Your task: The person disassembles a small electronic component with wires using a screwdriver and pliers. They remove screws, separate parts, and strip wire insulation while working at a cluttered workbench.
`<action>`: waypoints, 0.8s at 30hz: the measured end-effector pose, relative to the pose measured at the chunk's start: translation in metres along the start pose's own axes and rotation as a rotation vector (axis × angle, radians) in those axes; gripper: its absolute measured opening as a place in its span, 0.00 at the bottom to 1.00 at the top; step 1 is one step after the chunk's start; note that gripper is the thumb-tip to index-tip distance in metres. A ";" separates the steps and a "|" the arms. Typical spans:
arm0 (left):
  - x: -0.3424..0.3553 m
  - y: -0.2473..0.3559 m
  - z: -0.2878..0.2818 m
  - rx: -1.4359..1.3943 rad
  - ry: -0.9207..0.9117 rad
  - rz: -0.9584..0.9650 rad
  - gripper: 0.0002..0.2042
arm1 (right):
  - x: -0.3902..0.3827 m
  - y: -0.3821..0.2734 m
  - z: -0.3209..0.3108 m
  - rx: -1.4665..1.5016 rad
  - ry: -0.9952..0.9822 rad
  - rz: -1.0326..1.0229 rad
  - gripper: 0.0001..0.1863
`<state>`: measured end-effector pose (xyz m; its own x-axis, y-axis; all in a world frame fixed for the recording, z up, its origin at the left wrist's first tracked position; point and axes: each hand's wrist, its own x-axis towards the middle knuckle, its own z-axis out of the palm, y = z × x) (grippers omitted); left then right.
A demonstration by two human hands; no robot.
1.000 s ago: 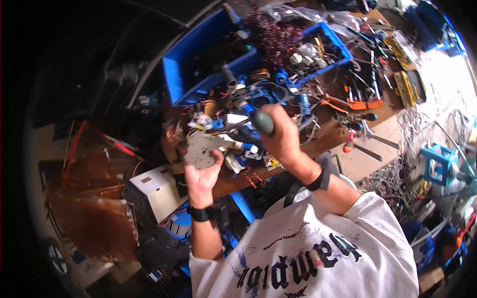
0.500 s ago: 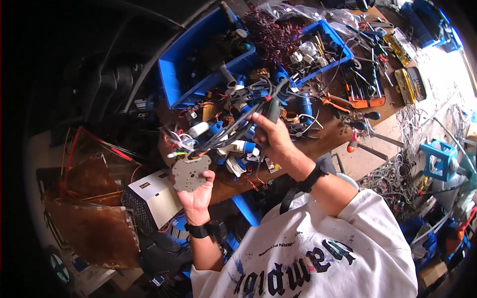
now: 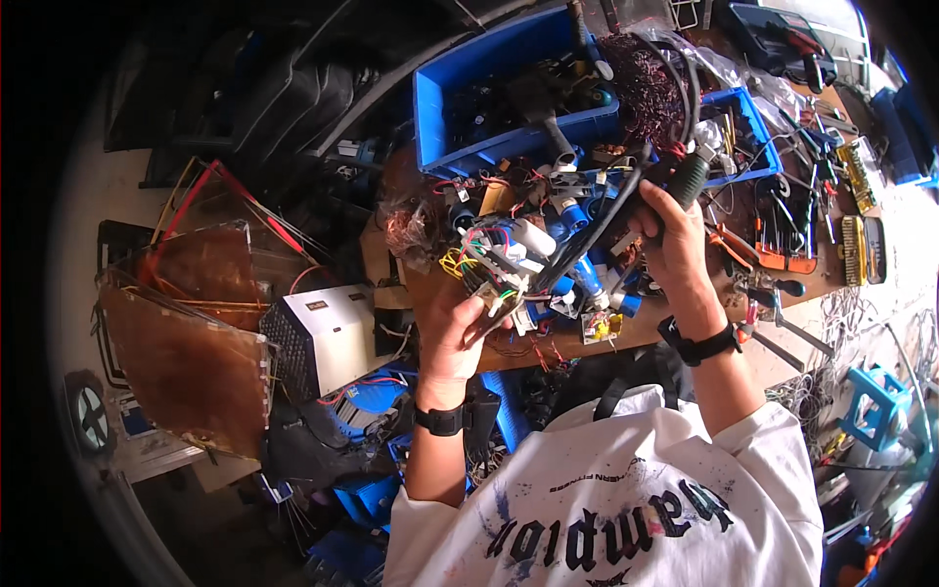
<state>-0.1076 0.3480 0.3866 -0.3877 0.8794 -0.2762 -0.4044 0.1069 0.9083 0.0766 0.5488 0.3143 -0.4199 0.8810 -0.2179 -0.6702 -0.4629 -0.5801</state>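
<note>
currently, the left hand (image 3: 450, 340) pinches a plate (image 3: 500, 319) between thumb and fingers; the plate is tilted nearly edge-on, above the near edge of the desk (image 3: 504, 355). the right hand (image 3: 675, 240) has its fingers wrapped around a dark green grip (image 3: 690, 179), raised over the desk. dark cables (image 3: 594, 232) run between the two hands. beyond them: a big blue bin (image 3: 428, 122); to its right, a smaller blue bin (image 3: 766, 147).

a head-worn fisheye looks down onto the workbench (image 3: 428, 286) from close above.
</note>
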 end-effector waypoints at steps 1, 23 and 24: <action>0.001 0.003 0.005 0.088 0.013 0.072 0.27 | -0.001 0.000 -0.002 -0.009 0.019 -0.009 0.05; 0.001 0.022 0.038 0.064 0.042 0.287 0.32 | -0.008 0.008 -0.025 -0.759 0.028 0.333 0.12; 0.000 0.022 0.039 0.069 0.047 0.287 0.32 | -0.010 0.002 -0.022 -0.941 -0.012 0.302 0.12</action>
<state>-0.0847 0.3687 0.4190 -0.5168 0.8559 -0.0178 -0.2157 -0.1100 0.9702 0.0926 0.5406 0.2982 -0.5033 0.7348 -0.4547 0.2237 -0.3975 -0.8899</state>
